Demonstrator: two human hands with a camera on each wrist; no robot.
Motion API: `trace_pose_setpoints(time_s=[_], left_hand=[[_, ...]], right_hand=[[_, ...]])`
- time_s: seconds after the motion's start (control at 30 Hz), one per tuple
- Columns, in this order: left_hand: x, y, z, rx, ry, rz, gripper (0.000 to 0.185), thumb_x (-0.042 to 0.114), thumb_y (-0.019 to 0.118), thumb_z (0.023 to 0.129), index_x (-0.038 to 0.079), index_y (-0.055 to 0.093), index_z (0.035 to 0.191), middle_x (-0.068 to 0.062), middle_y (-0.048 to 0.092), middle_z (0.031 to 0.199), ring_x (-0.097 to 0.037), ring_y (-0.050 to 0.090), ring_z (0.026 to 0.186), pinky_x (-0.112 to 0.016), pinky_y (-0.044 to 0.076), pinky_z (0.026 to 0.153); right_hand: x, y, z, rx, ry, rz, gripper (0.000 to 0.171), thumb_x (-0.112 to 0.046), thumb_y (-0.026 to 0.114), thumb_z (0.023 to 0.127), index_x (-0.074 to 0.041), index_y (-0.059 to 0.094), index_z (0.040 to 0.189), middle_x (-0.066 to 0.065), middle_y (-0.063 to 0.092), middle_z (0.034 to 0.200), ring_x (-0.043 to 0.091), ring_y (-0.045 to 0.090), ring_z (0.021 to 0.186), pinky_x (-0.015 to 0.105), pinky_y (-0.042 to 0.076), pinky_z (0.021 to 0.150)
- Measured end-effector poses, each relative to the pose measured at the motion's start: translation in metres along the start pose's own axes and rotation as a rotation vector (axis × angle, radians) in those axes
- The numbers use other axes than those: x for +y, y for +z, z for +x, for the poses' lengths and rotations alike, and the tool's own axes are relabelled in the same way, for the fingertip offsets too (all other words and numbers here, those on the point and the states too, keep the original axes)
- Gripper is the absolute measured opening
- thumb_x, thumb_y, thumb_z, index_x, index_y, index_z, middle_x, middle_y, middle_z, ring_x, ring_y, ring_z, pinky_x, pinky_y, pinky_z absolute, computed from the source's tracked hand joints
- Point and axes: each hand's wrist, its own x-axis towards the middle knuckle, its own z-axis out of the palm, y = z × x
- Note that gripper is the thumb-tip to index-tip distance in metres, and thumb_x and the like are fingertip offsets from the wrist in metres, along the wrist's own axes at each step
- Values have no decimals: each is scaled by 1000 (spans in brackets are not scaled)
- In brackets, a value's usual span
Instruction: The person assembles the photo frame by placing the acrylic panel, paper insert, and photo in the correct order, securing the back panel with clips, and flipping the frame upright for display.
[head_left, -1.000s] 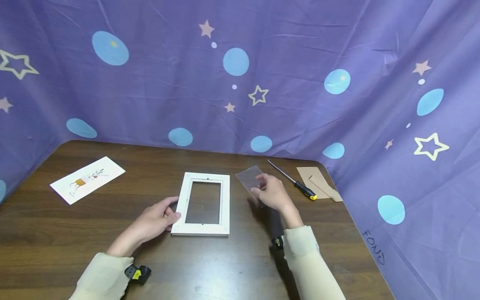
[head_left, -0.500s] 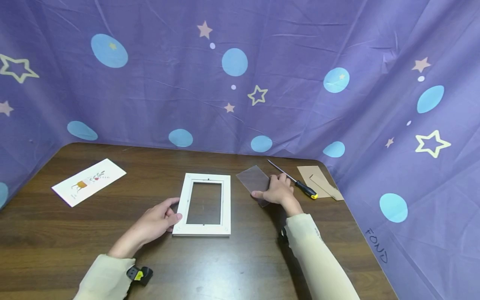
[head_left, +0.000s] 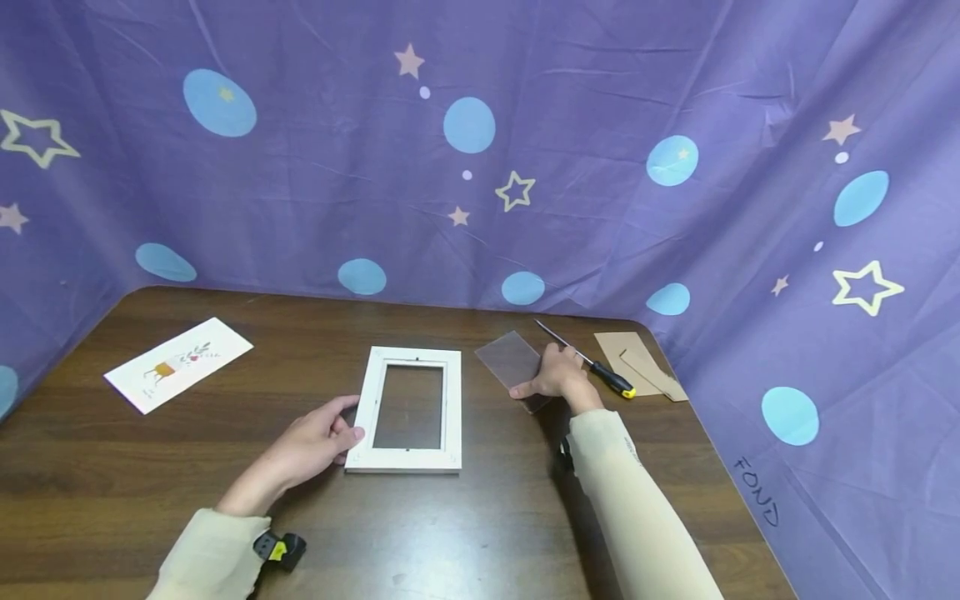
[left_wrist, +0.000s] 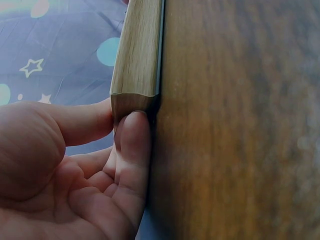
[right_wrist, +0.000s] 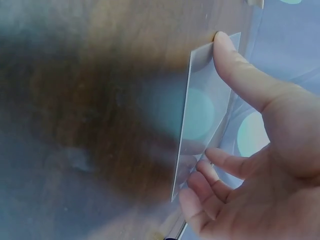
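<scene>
Right now the clear sheet [head_left: 513, 361] sits pinched at its edges by the right hand [head_left: 558, 375], long axis running away, just right of the white frame [head_left: 411, 408] whose near-left corner the left hand [head_left: 315, 437] pinches.

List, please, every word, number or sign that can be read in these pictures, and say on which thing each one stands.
"FOND": handwritten in dark ink on the purple star-and-dot cloth backdrop, at its lower right beside the dark wooden table.
White printed card: only a small coloured drawing shows; any lettering is too small to read.
Nothing else carries readable text.
</scene>
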Motion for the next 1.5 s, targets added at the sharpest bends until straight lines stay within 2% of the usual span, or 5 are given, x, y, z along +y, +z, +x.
trace_pose_setpoints(time_s=[0.53,0.93,1.07,1.23,1.5], left_hand=[[1,1,1,-4,-7,-16,63,20,64,106,-7,38,158,-8,64,94,-19,65,80,-34,54,73],[1,1,1,-6,-4,-20,63,19,64,106,-8,38,157,-8,64,94,-19,64,79,-33,53,71],[0,1,1,0,1,-15,63,19,64,106,-8,39,157,-7,65,93,-19,64,79,-33,53,72],[0,0,1,5,-2,-17,63,19,64,106,-9,39,156,-7,64,93,-19,64,79,-34,53,73],[0,-1,1,0,-7,-15,63,20,65,106,-8,38,157,-7,64,93,-19,63,79,-35,53,73]], right_hand=[[-3,-4,9,-47,123,-48,116,-58,102,58,6,46,136,32,51,125,46,49,118,62,51,103],[6,-3,12,-86,120,-18,116,-57,99,67,5,43,147,33,48,140,49,46,131,67,43,112],[10,-9,10,-85,54,-1,106,-52,96,74,5,47,149,32,51,142,51,48,133,64,43,113],[16,-17,7,-71,-17,77,76,-38,93,83,5,59,135,25,63,130,42,59,123,55,49,109],[25,-22,2,-90,12,214,49,-26,86,90,-2,63,125,18,66,111,25,66,83,35,57,72]])
